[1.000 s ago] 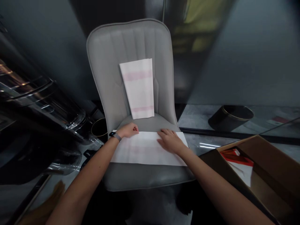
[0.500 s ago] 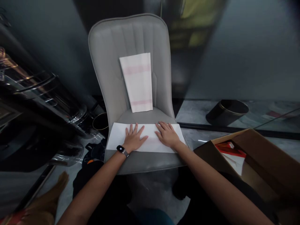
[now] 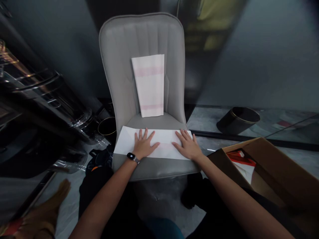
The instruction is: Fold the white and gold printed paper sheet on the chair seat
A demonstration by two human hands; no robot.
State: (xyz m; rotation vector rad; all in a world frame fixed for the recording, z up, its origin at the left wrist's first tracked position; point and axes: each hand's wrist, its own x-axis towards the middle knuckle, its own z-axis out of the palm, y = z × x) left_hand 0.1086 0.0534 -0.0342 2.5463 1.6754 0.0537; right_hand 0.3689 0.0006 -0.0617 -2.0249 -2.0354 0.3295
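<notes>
Grey chair seat [image 3: 159,170] ahead: I've got the white sheet [image 3: 165,135] lying across it behind the front edge, left hand [image 3: 142,148] and right hand [image 3: 189,148] palms down, fingers spread, apparently bracing it flat. Pink-striped sheet [image 3: 151,87] leans on the backrest [image 3: 119,46], clear of both; open box [image 3: 281,162] sits beyond the right edge.

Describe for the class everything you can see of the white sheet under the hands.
The white sheet is long, narrow and faintly pink in places, and looks like paper. It lies flat, lengthwise across the chair seat, with light creases near its left end. The left hand and right hand rest on it, fingers spread. Whether it is folded is unclear.
</notes>
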